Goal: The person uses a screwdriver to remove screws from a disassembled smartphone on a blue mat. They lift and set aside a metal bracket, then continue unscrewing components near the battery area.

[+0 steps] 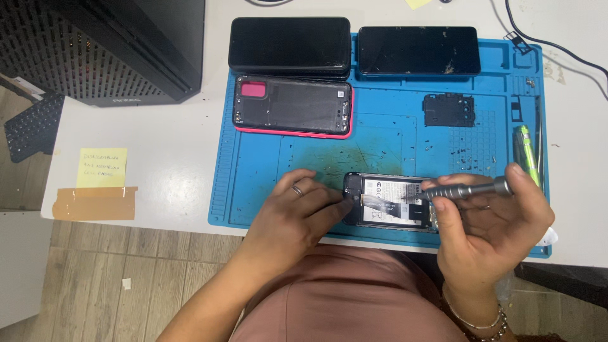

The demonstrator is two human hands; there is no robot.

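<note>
Head view, as I see it from my station: an opened black smartphone with its back removed (389, 202), battery and white label exposed, lies lengthwise at the near edge of a blue silicone repair mat (253, 164) on a white tabletop (158, 139). My left hand (297, 218), a ring on one finger, rests on the mat with fingers loosely curled and thumb and fingertips pressed to the phone's left end, steadying it rather than gripping around it. My right hand (487, 228), a beaded bracelet at the wrist, is closed around a slim grey metal precision screwdriver (465, 189), held nearly level, its tip pointing left and meeting the phone's interior just right of the label. At the far side of the mat lie a pink-rimmed dark back cover (292, 106), inner face up, a black phone (289, 45) and a second black phone (418, 50), both screen-dark. A small black inner plate (449, 110) sits between them and the open phone; a green pen-like tool (527, 149) lies along the mat's right edge. A yellow sticky note (101, 168) lies well left.
</note>
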